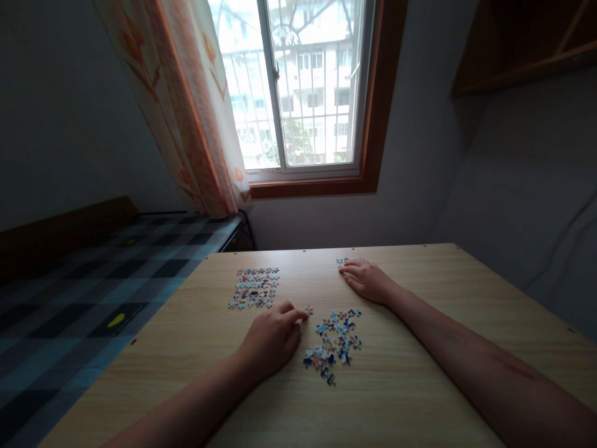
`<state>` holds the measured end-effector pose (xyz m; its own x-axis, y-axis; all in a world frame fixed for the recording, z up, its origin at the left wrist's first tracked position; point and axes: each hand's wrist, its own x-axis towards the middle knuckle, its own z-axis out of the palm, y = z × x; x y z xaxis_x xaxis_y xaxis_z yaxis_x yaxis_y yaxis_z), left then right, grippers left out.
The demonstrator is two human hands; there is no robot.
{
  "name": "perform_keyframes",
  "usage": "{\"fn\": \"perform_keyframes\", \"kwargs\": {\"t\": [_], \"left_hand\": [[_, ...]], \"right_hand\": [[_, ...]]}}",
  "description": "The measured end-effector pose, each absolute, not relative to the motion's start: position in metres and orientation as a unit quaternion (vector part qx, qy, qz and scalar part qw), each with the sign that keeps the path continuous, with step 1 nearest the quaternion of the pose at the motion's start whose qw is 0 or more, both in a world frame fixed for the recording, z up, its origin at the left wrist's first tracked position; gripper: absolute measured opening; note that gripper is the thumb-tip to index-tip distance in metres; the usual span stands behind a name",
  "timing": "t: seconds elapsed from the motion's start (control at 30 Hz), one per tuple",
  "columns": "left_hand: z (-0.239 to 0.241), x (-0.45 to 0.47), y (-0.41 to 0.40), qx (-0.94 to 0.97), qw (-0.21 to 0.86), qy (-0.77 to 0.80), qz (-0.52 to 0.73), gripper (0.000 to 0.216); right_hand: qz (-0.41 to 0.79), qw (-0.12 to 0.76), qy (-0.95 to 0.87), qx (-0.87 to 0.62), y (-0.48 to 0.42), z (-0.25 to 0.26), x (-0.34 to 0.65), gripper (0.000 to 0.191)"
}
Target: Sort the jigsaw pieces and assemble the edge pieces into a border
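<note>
My left hand (274,336) rests low over the table, its index finger stretched out and the thumb apart below it. That fingertip touches a single puzzle piece (308,310). Further back, my right hand (367,280) lies fairly flat with its fingers extended. Its fingertips are at a short row of puzzle pieces (340,264), partly covered by the hand. Between my arms lies a loose heap of puzzle pieces (342,339), blue, white and mixed colours. Left of my left hand, more puzzle pieces (254,280) are laid out in spaced rows.
The pale wooden table (224,386) has small dark holes near its edges. On the left stands a bed with a checked cover (93,298). A curtain (186,112) hangs beside the barred window (317,93) ahead. A wooden shelf (527,68) is mounted at upper right.
</note>
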<state>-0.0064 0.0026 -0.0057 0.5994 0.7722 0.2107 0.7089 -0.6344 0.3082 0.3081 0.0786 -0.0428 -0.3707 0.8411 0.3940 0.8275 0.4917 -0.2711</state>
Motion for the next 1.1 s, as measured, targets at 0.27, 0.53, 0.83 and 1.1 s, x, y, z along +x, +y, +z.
{"fn": "perform_keyframes", "kwargs": {"t": [0.27, 0.53, 0.83, 1.1], "left_hand": [[-0.005, -0.0059, 0.0032, 0.89, 0.106, 0.414, 0.161, 0.034], [-0.0056, -0.0063, 0.0023, 0.888, 0.103, 0.419, 0.159, 0.034], [-0.0056, -0.0063, 0.0028, 0.888, 0.105, 0.417, 0.162, 0.034], [-0.0038, -0.0064, 0.0033, 0.889, 0.109, 0.414, 0.163, 0.033]], "right_hand": [[0.014, 0.241, -0.828, -0.506, 0.0771, -0.0392, 0.3077, 0.035], [0.014, 0.24, -0.825, -0.511, 0.0779, -0.0409, 0.3083, 0.034], [0.017, 0.245, -0.825, -0.509, 0.0792, -0.0412, 0.3089, 0.034], [0.016, 0.243, -0.82, -0.518, 0.0786, -0.0402, 0.308, 0.033]]}}
